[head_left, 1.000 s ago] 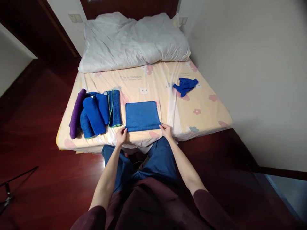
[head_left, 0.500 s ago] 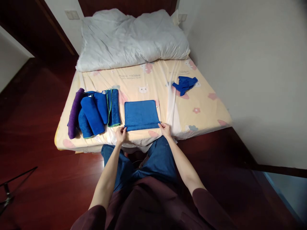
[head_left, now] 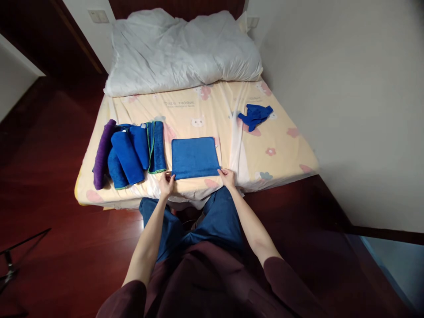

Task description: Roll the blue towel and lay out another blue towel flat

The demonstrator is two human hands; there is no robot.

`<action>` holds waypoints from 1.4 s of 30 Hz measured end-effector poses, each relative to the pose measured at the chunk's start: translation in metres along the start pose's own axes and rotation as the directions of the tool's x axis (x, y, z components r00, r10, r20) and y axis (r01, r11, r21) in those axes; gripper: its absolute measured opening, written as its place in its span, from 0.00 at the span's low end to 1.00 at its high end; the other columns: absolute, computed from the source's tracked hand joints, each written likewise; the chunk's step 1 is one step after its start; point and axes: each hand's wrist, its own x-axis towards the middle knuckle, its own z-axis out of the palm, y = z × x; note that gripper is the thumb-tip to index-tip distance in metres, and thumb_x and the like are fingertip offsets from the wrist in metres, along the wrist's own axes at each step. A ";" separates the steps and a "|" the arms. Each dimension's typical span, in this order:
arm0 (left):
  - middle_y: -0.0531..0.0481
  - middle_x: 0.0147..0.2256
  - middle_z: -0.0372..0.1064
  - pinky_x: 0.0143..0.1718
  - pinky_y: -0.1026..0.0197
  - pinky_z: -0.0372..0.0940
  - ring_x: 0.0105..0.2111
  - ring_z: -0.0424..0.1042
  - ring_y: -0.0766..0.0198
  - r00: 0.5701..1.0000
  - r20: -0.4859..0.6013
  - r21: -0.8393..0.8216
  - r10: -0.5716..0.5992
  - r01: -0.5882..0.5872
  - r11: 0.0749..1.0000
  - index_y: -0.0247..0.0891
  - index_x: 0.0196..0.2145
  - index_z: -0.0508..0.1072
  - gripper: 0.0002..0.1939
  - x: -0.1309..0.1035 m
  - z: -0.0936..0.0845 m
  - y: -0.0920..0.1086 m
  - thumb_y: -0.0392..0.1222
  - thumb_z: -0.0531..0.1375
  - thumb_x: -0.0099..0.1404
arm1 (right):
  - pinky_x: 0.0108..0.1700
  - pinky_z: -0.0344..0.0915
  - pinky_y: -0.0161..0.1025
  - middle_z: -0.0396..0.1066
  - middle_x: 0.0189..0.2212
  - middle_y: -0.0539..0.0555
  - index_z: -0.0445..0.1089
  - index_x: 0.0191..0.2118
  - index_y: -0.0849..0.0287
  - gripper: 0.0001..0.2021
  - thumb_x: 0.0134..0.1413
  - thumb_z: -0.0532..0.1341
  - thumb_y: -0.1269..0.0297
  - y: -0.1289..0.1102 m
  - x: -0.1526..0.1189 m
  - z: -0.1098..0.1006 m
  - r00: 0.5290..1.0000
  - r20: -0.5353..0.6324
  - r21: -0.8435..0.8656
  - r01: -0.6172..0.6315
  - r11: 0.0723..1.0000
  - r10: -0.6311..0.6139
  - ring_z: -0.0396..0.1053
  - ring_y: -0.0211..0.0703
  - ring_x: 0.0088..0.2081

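Observation:
A blue towel (head_left: 195,154) lies flat on the bed in front of me, with a narrow fold along its near edge. My left hand (head_left: 166,183) pinches the near left corner of that fold. At the near right corner, my right hand (head_left: 227,178) has its thumb and fingers closed on the fold. To the left of the towel lies a group of rolled and folded towels: a purple rolled towel (head_left: 104,154), a bright blue rolled towel (head_left: 127,158) and a blue towel with green edging (head_left: 157,148) nearest my left hand.
A crumpled blue cloth (head_left: 255,116) rests on the right side of the bed. The patterned bed sheet (head_left: 285,152) reaches to a white wall on the right. A pale quilt (head_left: 185,53) is heaped at the headboard. A black stand (head_left: 9,265) is on the floor at left.
The fold at the towel's near edge looks flatter now. Both hands keep their places at the corners, and the whole view has shifted slightly.

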 end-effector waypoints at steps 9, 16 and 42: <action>0.49 0.32 0.70 0.38 0.57 0.64 0.32 0.68 0.59 0.997 -0.016 -0.010 0.073 -0.073 0.997 0.42 0.34 0.66 0.12 0.002 0.004 -0.012 0.52 0.59 0.67 | 0.36 0.75 0.45 0.79 0.28 0.60 0.75 0.27 0.59 0.25 0.43 0.68 0.37 -0.002 -0.001 -0.001 1.000 -0.006 0.012 0.004 1.000 -0.004 0.77 0.51 0.30; 0.48 0.32 0.71 0.40 0.55 0.65 0.33 0.69 0.57 0.997 -0.025 0.031 0.074 -0.074 0.997 0.42 0.34 0.67 0.11 0.001 0.003 -0.007 0.51 0.60 0.66 | 0.37 0.74 0.45 0.80 0.29 0.60 0.75 0.27 0.58 0.25 0.43 0.67 0.37 0.004 0.001 0.001 1.000 -0.015 -0.003 0.007 1.000 -0.007 0.77 0.51 0.31; 0.49 0.30 0.68 0.36 0.56 0.65 0.30 0.68 0.57 0.995 -0.082 0.030 0.061 -0.059 0.998 0.43 0.33 0.66 0.10 0.003 0.012 -0.008 0.50 0.60 0.67 | 0.35 0.73 0.43 0.79 0.28 0.59 0.73 0.26 0.55 0.20 0.48 0.65 0.41 -0.010 0.001 0.005 0.998 -0.054 -0.105 0.012 0.994 -0.017 0.78 0.52 0.31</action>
